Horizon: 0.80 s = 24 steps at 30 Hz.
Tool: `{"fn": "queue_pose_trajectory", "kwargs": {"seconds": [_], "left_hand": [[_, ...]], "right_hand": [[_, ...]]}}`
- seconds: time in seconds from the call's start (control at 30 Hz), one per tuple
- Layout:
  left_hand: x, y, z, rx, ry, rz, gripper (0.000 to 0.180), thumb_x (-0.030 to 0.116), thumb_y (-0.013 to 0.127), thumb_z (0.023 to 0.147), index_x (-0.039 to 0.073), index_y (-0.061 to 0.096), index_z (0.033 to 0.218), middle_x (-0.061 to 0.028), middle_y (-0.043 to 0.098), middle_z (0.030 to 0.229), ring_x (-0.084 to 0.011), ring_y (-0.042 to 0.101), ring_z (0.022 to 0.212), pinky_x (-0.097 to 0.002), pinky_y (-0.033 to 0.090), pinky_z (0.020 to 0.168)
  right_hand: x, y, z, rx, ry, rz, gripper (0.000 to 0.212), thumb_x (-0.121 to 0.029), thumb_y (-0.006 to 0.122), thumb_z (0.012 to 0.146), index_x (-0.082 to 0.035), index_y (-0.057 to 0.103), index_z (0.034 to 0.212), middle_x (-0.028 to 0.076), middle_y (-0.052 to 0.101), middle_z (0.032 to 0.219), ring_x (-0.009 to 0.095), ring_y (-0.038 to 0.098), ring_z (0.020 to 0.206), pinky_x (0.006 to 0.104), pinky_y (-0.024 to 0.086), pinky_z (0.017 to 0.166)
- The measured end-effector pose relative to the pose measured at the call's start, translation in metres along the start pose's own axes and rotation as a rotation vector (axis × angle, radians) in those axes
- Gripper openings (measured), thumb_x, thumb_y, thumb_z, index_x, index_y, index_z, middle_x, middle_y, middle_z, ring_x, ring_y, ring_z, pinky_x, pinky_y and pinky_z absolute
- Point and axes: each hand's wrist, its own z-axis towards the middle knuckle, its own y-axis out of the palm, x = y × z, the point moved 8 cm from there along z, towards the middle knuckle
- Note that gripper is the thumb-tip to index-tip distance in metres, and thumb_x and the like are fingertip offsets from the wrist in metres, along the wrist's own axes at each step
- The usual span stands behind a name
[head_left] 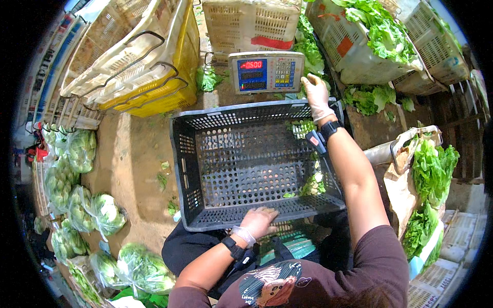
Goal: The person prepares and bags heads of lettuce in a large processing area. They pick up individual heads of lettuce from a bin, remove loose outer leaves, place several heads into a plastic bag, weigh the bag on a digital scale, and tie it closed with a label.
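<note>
A black plastic crate (184, 169) with a perforated floor stands in front of me, holding only some leaf scraps (314, 184) along its right side. My left hand (258, 222), in a thin clear glove, lies flat with fingers stretched over the crate's near rim. Beyond the far rim rises a weighing scale's display panel (266, 73) with lit red digits and a keypad. My right hand (317, 95), also gloved, is at the panel's right edge, its fingers loosely bent and nothing visible in them. Whether the fingertips touch the panel is unclear.
Bagged lettuce (146, 269) sits in several clear bags on the left. White and yellow crates (154, 97) stack at the far left, a white crate (251, 25) stands behind the scale, and a lettuce-filled crate (354, 56) is at far right. Loose lettuce (434, 172) lies in a sack at my right.
</note>
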Motion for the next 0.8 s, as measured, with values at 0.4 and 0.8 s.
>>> {"fn": "queue_pose_trajectory", "kwargs": {"seconds": [0.4, 0.8], "left_hand": [[0.016, -0.066, 0.002, 0.258, 0.033, -0.164, 0.034, 0.026, 0.062, 0.076, 0.005, 0.059, 0.103, -0.0115, 0.062, 0.098, -0.0276, 0.058, 0.091, -0.0381, 0.045, 0.078], [0.020, -0.071, 0.004, 0.263, 0.048, -0.190, 0.032, 0.025, 0.061, 0.076, 0.006, 0.059, 0.102, -0.0121, 0.061, 0.095, -0.0276, 0.058, 0.089, -0.0376, 0.046, 0.076]], "right_hand": [[0.016, 0.019, 0.031, -0.047, 0.032, -0.155, 0.053, -0.052, 0.057, 0.076, -0.011, 0.060, 0.110, 0.014, 0.054, 0.113, 0.029, 0.050, 0.105, 0.0366, 0.039, 0.090], [-0.014, 0.028, 0.010, -0.048, 0.105, -0.491, 0.068, -0.054, 0.066, 0.066, -0.012, 0.052, 0.117, 0.008, 0.042, 0.128, 0.027, 0.035, 0.121, 0.0457, 0.031, 0.096]]}}
